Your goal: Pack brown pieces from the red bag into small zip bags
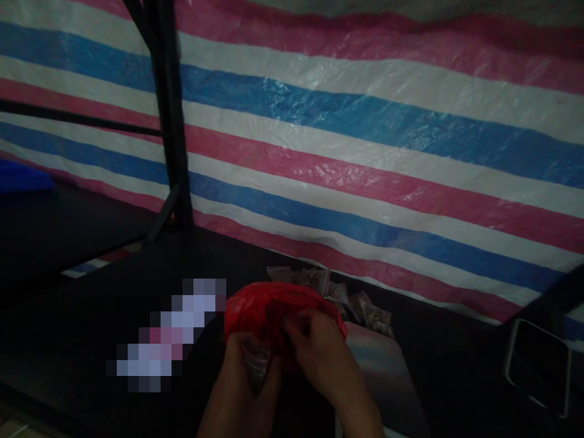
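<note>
"What is held?"
"The left hand pinches one clear, glossy pouch; the right hand curls at the crinkled red bag's mouth; its grip I cannot tell."
"And behind?"
"Small transparent packets, on the black surface."

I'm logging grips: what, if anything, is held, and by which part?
The left hand holds a small clear bag, apparently by its sides. The right hand is at the red bag; too dark to tell whether it grips anything.
</note>
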The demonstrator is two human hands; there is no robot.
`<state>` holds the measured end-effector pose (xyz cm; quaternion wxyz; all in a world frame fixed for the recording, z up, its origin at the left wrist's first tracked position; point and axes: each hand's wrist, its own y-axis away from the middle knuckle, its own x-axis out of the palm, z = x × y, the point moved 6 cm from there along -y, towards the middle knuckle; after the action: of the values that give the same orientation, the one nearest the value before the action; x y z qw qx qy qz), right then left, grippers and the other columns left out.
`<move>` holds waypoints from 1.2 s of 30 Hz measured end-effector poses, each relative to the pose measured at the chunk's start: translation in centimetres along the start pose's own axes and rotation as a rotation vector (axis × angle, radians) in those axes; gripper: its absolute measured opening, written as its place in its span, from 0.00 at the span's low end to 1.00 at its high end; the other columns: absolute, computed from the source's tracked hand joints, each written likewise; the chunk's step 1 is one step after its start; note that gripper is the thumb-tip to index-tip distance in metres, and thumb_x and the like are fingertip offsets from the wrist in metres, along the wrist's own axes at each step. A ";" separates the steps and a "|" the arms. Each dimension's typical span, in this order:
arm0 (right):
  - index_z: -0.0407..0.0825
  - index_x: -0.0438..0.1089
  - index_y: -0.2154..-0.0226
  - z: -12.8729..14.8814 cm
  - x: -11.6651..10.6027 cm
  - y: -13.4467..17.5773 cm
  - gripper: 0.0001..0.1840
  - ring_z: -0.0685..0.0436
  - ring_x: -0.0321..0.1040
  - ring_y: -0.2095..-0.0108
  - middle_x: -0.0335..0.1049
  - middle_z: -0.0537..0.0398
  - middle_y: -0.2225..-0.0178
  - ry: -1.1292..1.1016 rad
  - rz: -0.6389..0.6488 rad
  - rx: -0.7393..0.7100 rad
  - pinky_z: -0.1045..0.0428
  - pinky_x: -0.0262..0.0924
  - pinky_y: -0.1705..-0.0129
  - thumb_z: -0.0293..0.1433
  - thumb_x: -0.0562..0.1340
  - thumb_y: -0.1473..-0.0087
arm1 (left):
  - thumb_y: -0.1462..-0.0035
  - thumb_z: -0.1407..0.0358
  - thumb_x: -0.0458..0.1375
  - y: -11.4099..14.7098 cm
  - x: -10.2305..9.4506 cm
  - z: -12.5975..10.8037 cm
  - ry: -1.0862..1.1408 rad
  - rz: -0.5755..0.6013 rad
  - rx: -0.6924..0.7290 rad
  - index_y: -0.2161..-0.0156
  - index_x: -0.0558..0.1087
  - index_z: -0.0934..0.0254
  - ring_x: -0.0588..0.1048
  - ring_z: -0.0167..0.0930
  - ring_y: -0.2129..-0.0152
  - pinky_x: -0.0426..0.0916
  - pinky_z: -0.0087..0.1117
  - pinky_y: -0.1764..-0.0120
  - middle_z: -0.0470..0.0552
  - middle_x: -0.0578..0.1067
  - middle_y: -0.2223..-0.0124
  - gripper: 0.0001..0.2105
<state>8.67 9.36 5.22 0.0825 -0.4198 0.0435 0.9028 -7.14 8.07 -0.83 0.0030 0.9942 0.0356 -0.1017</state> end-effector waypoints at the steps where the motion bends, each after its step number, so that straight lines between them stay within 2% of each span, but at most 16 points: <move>1: 0.46 0.79 0.55 0.1 0.0 0.1 0.13 0.38 0.80 0.54 0.83 0.44 0.55 -0.042 0.008 0.037 0.50 0.66 0.56 0.33 0.60 0.32 | 0.48 0.52 0.63 -0.3 -0.3 0.2 0.049 -0.052 0.000 0.58 0.67 0.56 0.82 0.42 0.67 0.76 0.44 0.62 0.51 0.80 0.63 0.17; 4: 0.45 0.78 0.56 0.6 0.0 0.3 0.12 0.39 0.80 0.54 0.83 0.44 0.55 -0.102 0.000 0.102 0.49 0.66 0.54 0.33 0.60 0.32 | 0.52 0.51 0.67 -0.4 -0.5 -0.1 0.166 -0.169 0.007 0.59 0.66 0.56 0.79 0.38 0.70 0.76 0.41 0.66 0.45 0.76 0.65 0.20; 7: 0.45 0.76 0.54 1.1 0.0 0.5 0.12 0.39 0.80 0.54 0.82 0.44 0.55 -0.149 -0.003 0.119 0.49 0.66 0.54 0.33 0.59 0.31 | 0.56 0.52 0.68 -0.1 -0.7 -1.5 0.239 -0.262 -0.022 0.61 0.65 0.56 0.76 0.35 0.72 0.74 0.37 0.68 0.43 0.73 0.67 0.21; 11: 0.46 0.76 0.54 1.7 0.1 0.8 0.13 0.37 0.80 0.54 0.82 0.44 0.54 -0.153 0.011 0.102 0.48 0.67 0.54 0.35 0.58 0.31 | 0.60 0.57 0.68 -0.4 -1.2 -3.2 0.287 -0.347 -0.069 0.61 0.64 0.55 0.72 0.32 0.75 0.70 0.33 0.72 0.41 0.72 0.68 0.22; 14: 0.46 0.75 0.53 1.8 -0.4 1.1 0.12 0.37 0.79 0.53 0.81 0.43 0.54 -0.126 -0.006 0.094 0.47 0.67 0.53 0.33 0.58 0.30 | 0.58 0.61 0.65 -0.9 -1.7 -3.8 0.254 -0.376 -0.021 0.62 0.64 0.54 0.70 0.31 0.75 0.67 0.32 0.74 0.40 0.70 0.69 0.18; 19: 0.44 0.73 0.48 1.1 -1.1 2.0 0.14 0.32 0.74 0.42 0.76 0.37 0.44 0.058 0.054 0.116 0.43 0.64 0.45 0.25 0.58 0.33 | 0.54 0.57 0.67 -1.2 -2.5 -4.3 0.196 -0.333 0.113 0.60 0.64 0.52 0.71 0.33 0.74 0.69 0.33 0.73 0.40 0.70 0.69 0.19; 22: 0.46 0.74 0.48 0.9 -1.4 2.3 0.19 0.32 0.72 0.41 0.74 0.39 0.42 0.093 0.095 0.070 0.42 0.64 0.44 0.18 0.60 0.39 | 0.49 0.56 0.66 -1.1 -2.8 -4.3 0.110 -0.238 0.157 0.59 0.65 0.52 0.73 0.34 0.73 0.71 0.33 0.72 0.41 0.72 0.68 0.16; 24: 0.46 0.75 0.49 1.1 -1.5 2.3 0.23 0.33 0.72 0.41 0.75 0.42 0.43 0.084 0.091 0.022 0.42 0.63 0.43 0.14 0.60 0.44 | 0.50 0.57 0.66 -1.1 -3.2 -4.2 0.116 -0.208 0.165 0.60 0.65 0.53 0.74 0.33 0.74 0.71 0.33 0.72 0.41 0.72 0.69 0.15; 30: 0.50 0.77 0.50 2.4 -0.7 1.3 0.28 0.40 0.68 0.37 0.75 0.48 0.41 0.063 0.018 -0.210 0.45 0.59 0.37 0.12 0.58 0.48 | 0.56 0.55 0.71 -1.5 -4.3 -4.3 0.180 -0.231 0.175 0.61 0.66 0.53 0.73 0.31 0.76 0.70 0.30 0.75 0.39 0.73 0.72 0.20; 34: 0.49 0.78 0.53 2.2 0.2 0.9 0.26 0.36 0.71 0.39 0.77 0.47 0.43 0.167 0.050 -0.156 0.44 0.61 0.38 0.13 0.60 0.49 | 0.58 0.51 0.73 -1.5 -4.7 -4.1 0.261 -0.235 0.085 0.61 0.64 0.52 0.72 0.32 0.77 0.70 0.30 0.77 0.38 0.72 0.73 0.25; 36: 0.49 0.77 0.51 2.1 0.3 0.9 0.26 0.35 0.74 0.43 0.79 0.47 0.45 0.202 0.074 -0.105 0.44 0.64 0.42 0.14 0.61 0.49 | 0.58 0.48 0.72 -1.3 -4.9 -3.6 0.201 -0.257 0.039 0.60 0.64 0.52 0.72 0.33 0.78 0.71 0.33 0.77 0.38 0.72 0.73 0.26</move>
<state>6.77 8.77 6.34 0.0223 -0.5105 0.0195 0.8593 -11.30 9.07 3.73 -0.0330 0.9865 0.1607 -0.0021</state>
